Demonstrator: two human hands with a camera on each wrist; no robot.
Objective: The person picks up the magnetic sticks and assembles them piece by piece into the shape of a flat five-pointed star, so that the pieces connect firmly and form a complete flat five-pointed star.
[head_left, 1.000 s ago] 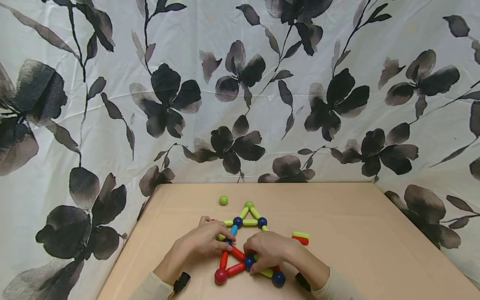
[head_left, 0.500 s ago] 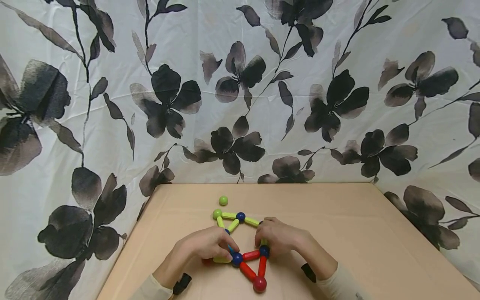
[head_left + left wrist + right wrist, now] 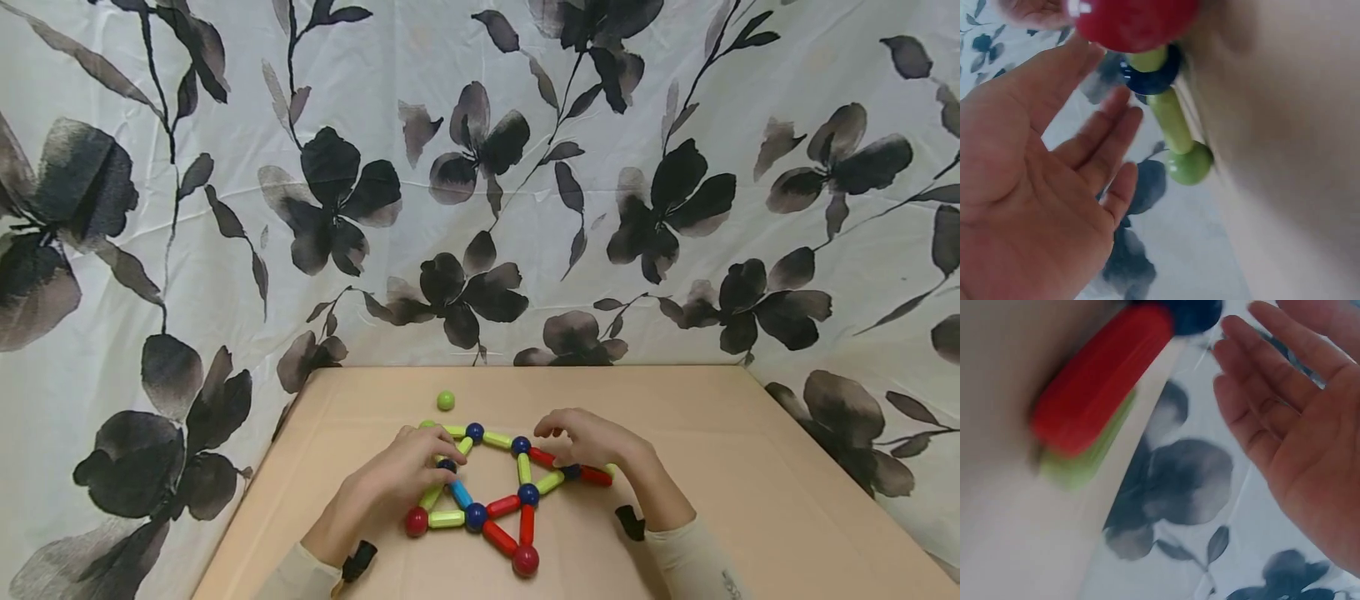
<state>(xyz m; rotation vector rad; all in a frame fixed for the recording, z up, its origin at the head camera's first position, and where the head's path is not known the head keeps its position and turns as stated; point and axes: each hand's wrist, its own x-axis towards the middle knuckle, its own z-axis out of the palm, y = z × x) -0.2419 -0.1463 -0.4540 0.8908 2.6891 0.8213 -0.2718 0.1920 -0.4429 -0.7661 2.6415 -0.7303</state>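
A flat construction of balls and rods, like a magnetic building set, lies on the table; its rods are yellow-green, red and one blue (image 3: 461, 494). My left hand (image 3: 401, 475) is over its left side, fingers loosely bent beside a dark blue ball (image 3: 446, 467). In the left wrist view the left hand (image 3: 1041, 181) shows an uncovered palm, apart from the red ball (image 3: 1135, 22). My right hand (image 3: 588, 437) is above the right end, over a red rod (image 3: 542, 457). Its relaxed fingers hold nothing in the right wrist view, beside a red rod (image 3: 1104, 381) and a yellow-green rod (image 3: 1079, 469).
One loose green ball (image 3: 446, 401) lies behind the construction. A red ball (image 3: 526, 561) forms the corner nearest the front. The tan table (image 3: 750, 500) ends at the back against a white floral cloth (image 3: 570, 208).
The construction has turned counterclockwise: its green-tipped end swung left, its red triangle right. My right hand has come off it and moved right and back; the left hand has loosened its fingers.
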